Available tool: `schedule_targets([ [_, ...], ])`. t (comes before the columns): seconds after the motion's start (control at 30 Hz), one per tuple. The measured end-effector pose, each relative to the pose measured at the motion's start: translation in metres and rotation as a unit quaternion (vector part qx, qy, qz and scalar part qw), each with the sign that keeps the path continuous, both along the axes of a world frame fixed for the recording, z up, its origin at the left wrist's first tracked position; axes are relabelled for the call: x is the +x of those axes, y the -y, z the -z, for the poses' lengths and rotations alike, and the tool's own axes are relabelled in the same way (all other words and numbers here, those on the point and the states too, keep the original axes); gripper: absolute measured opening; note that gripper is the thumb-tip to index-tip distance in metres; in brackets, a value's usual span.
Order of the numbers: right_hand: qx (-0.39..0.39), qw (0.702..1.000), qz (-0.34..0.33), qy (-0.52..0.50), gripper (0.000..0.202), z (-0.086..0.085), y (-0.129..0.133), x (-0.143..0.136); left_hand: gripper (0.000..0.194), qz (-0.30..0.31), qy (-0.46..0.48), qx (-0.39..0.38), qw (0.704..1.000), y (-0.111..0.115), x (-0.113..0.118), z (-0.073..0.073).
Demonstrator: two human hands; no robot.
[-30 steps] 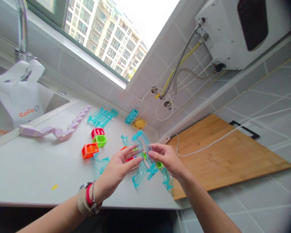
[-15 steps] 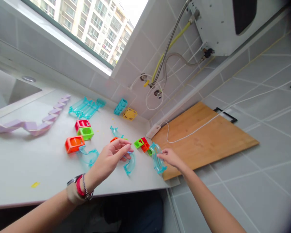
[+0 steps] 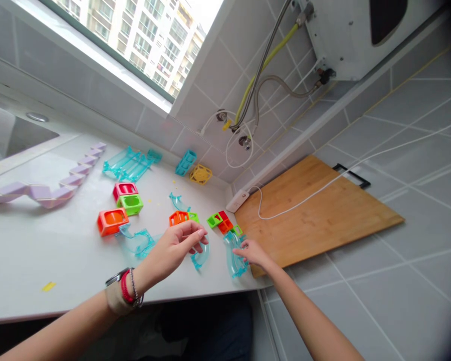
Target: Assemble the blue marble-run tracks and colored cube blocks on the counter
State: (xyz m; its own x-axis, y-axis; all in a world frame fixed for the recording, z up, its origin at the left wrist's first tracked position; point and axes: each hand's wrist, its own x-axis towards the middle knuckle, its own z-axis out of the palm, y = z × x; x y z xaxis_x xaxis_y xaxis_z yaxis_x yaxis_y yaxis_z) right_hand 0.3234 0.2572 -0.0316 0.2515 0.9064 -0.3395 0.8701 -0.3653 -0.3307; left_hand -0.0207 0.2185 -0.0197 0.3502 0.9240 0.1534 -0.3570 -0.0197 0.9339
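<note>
My left hand hovers over the counter with fingers curled and thumb drawn in against them. Whatever is in its grasp, if anything, is hidden. Right below those fingers is a curved clear-blue toy track piece, its upper part partly covered. My right hand has its fingers apart, index stretched out over a pair of clear-blue curved track pieces by the cutting board. Fingertips rest on or just above these pieces. Small green, red and orange blocks sit just behind them. An orange block shows behind my left hand.
Left of my hands are an orange block, a green block and more clear-blue tracks. A yellow frame cube stands near the wall. A wooden board with a white cable across it lies to the right.
The paired clear-blue tracks have moved left and down onto the counter, and my right hand's fingers have loosened from them. My left hand has barely shifted. The camera view has tilted slightly.
</note>
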Motion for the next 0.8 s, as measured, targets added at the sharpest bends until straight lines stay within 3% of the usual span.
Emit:
schedule_targets([
  [0.3,0.026,0.997,-0.03,0.072,0.043,0.014,-0.018,0.012,0.032,0.006,-0.002,-0.003,1.0,-0.002,0.0,0.004],
  [0.57,0.05,0.987,-0.054,0.143,0.035,0.008,-0.033,0.012,0.032,0.008,-0.001,-0.004,1.0,-0.002,-0.001,0.004],
  [0.8,0.027,0.981,-0.069,0.18,0.029,0.004,-0.059,0.003,0.033,0.005,-0.016,-0.004,1.0,-0.003,0.0,0.004],
])
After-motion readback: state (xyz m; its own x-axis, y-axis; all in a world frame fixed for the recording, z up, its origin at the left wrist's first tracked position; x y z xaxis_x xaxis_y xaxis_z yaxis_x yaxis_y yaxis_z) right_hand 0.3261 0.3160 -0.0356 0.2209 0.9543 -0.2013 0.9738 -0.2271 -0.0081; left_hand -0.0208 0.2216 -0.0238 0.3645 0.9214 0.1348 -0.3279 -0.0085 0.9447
